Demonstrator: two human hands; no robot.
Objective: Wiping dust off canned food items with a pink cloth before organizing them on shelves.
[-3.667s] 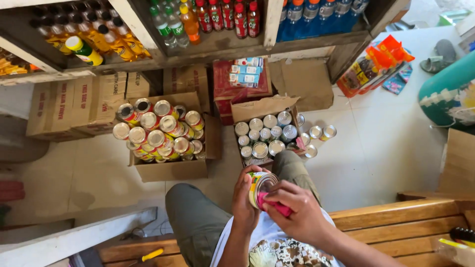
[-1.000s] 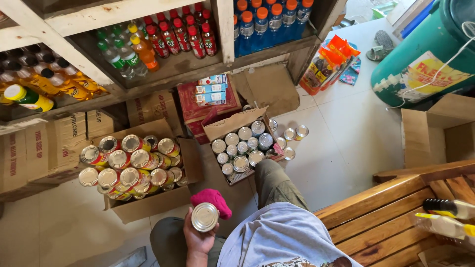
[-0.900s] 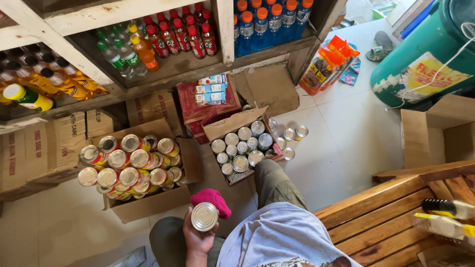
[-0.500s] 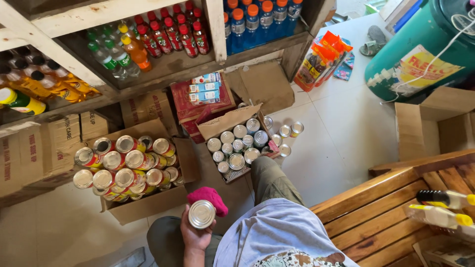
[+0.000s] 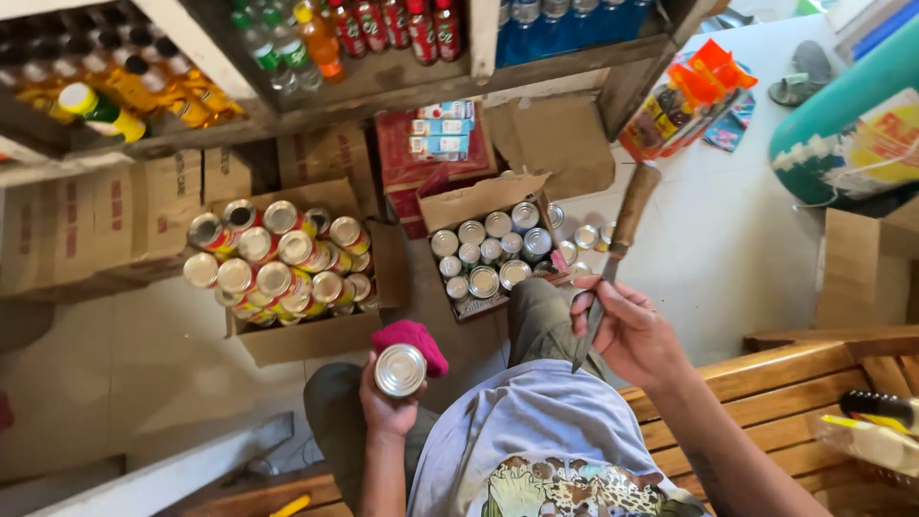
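My left hand [image 5: 383, 414] holds a round tin can [image 5: 400, 370] upright over my lap, its silver top facing up. A pink cloth [image 5: 414, 337] is bunched against the can's far side. My right hand [image 5: 634, 333] is raised to the right of my knee and grips a knife [image 5: 613, 263]. The knife's wooden handle points up and away, and its metal blade runs down through my fingers. The two hands are apart. I sit on a wooden bench [image 5: 795, 373].
Two open cardboard boxes stand on the floor ahead: one of labelled cans [image 5: 282, 273], one of smaller silver cans [image 5: 483, 254], with loose cans beside it. A shelf of bottles [image 5: 364, 38] rises behind. A teal barrel [image 5: 852, 124] and cardboard [image 5: 862, 268] stand right.
My right hand has come into view holding the knife. Earlier both hands were on the can with the cloth; now only the left holds it.
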